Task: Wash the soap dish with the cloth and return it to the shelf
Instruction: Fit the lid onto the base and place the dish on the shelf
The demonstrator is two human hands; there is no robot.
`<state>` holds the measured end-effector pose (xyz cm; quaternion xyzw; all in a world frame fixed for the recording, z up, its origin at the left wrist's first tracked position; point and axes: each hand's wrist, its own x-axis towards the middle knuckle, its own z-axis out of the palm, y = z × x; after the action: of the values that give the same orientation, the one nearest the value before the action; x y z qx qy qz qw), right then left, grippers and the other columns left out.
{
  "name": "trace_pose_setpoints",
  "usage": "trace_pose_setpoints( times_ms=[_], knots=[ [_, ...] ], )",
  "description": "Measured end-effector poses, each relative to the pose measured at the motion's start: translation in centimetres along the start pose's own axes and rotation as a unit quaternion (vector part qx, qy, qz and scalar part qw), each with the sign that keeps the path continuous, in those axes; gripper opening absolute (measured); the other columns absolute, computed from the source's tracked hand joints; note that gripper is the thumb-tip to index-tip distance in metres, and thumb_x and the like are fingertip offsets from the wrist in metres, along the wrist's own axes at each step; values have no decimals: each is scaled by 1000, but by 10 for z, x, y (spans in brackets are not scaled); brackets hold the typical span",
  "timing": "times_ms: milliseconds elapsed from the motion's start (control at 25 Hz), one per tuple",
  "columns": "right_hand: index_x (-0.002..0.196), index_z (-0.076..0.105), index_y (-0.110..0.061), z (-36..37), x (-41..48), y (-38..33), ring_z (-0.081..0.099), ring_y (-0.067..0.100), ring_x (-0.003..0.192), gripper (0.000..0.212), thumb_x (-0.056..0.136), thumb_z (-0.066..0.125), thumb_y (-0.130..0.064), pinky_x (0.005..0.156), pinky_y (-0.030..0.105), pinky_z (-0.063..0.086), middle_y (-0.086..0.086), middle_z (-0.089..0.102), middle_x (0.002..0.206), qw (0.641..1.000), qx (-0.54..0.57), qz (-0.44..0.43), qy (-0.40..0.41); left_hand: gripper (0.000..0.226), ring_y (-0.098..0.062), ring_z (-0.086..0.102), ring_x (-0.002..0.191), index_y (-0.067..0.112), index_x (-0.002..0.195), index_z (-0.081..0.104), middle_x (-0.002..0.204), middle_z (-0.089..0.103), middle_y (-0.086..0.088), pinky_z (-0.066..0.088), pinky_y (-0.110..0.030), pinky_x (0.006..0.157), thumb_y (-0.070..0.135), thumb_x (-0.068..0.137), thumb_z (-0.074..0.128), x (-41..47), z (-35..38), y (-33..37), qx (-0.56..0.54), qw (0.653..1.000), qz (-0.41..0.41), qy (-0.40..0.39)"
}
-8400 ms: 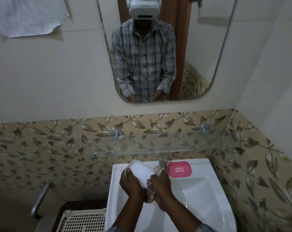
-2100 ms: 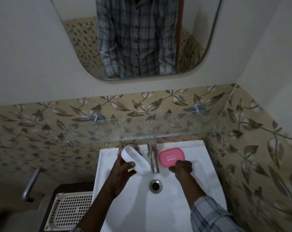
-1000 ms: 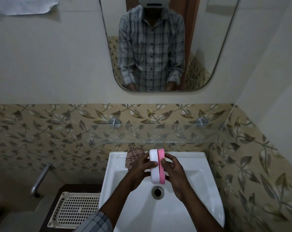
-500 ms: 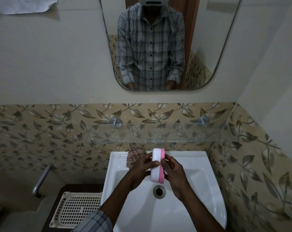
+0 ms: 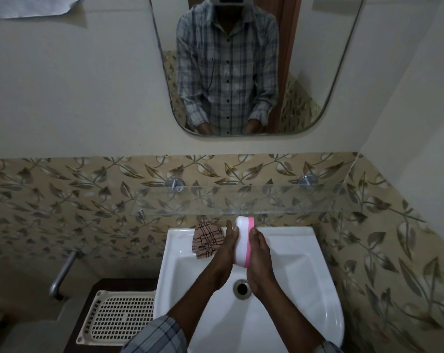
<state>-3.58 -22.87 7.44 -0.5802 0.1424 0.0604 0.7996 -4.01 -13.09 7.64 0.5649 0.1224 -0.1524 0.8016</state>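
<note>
Dish, white base and pink insert pressed together on edge, sits between my two hands above the sink, just under the front lip of the glass shelf. My left hand lies flat along the white side, fingers stretched and closed against it. My right hand mirrors it on the pink side, fingers likewise straight and pressed. Neither hand wraps the dish; it is held by squeeze alone.

I judge the wash done and the return to the shelf as the step in hand. The cloth, a checked rag, lies on the sink's back left corner, touching my left hand's edge.

Risks from here: the dish is probably wet, and a flat palm squeeze on slick plastic could let it shoot out and drop into the basin. The two halves could slide apart. The shelf is clear glass and hard to see, so the dish's top edge could knock its front lip on the way up. The dish must also turn from on edge to flat before it lands.

Hidden: the tap is behind the dish and hands. The dish's inside faces are out of sight, so I cannot tell if it is clean. My thumbs are hard to make out.
</note>
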Motion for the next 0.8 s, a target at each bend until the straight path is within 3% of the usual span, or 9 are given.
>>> trace_pose_setpoints(
  times_ms=[80, 200, 400, 480, 560, 640, 680, 760, 800],
  knots=[
    [121, 60, -25, -6, 3, 2, 65, 28, 107, 30, 100, 49, -43, 93, 53, 54, 7, 67, 116, 1000, 16, 26, 2, 44, -28, 62, 119, 23, 145, 45, 136, 61, -10, 53, -44, 97, 33, 102, 48, 1, -5, 4, -22, 999, -23, -25],
    [110, 68, -12, -20, 11, -1, 71, 34, 93, 37, 100, 51, -43, 80, 53, 60, 14, 73, 102, 998, 21, 64, 14, 55, -29, 63, 96, 22, 139, 49, 120, 64, -10, 57, -41, 74, 2, 89, 57, 4, -16, 7, -18, 997, -67, 24],
    [109, 68, -6, -43, 28, -2, 71, 28, 85, 37, 93, 65, -40, 70, 35, 56, 13, 74, 99, 996, -70, 50, 28, 63, -21, 68, 85, 10, 138, 49, 109, 71, -7, 51, -28, 65, 2, 81, 73, 9, -21, 8, 18, 994, -78, 78],
    [116, 62, -14, -56, 38, -9, 70, 27, 90, 41, 83, 78, -32, 70, 37, 59, 14, 72, 104, 991, -128, 36, -10, 67, -18, 69, 80, 4, 140, 47, 98, 71, -6, 53, -27, 66, -5, 79, 73, 12, -21, 17, 86, 992, -63, 69],
    [111, 67, -8, -65, 45, -22, 70, 26, 86, 34, 81, 80, -16, 66, 35, 59, 15, 73, 99, 982, -169, 34, -75, 73, -17, 70, 76, 4, 140, 45, 92, 71, -9, 56, -29, 69, -11, 75, 75, 13, -16, 29, 118, 991, -31, 54],
    [108, 70, -3, -70, 52, -31, 68, 26, 83, 26, 83, 76, -8, 62, 33, 58, 15, 73, 95, 983, -150, 53, -94, 62, -21, 71, 82, 18, 127, 51, 100, 72, -16, 57, -34, 74, -6, 76, 77, 15, -15, 37, 111, 991, 15, 71],
    [108, 69, -1, -75, 60, -32, 67, 27, 83, 24, 85, 74, -7, 64, 33, 59, 16, 72, 95, 988, -125, 54, -74, 50, -25, 72, 89, 16, 121, 54, 109, 71, -19, 57, -39, 79, 6, 78, 79, 16, -16, 39, 102, 990, 38, 95],
    [106, 68, 0, -90, 77, -34, 65, 29, 83, 18, 89, 69, -5, 67, 36, 58, 17, 69, 92, 997, -52, 47, -9, 56, -31, 71, 102, 15, 125, 54, 118, 70, -16, 56, -47, 90, 34, 79, 79, 17, -28, 33, 83, 986, 47, 140],
    [102, 68, -2, -102, 88, -32, 64, 28, 81, 11, 91, 66, -5, 66, 35, 58, 16, 68, 90, 999, -16, 44, 24, 57, -31, 71, 103, 14, 128, 54, 117, 72, -13, 55, -50, 93, 38, 81, 76, 12, -35, 28, 69, 986, 39, 149]
  ],
)
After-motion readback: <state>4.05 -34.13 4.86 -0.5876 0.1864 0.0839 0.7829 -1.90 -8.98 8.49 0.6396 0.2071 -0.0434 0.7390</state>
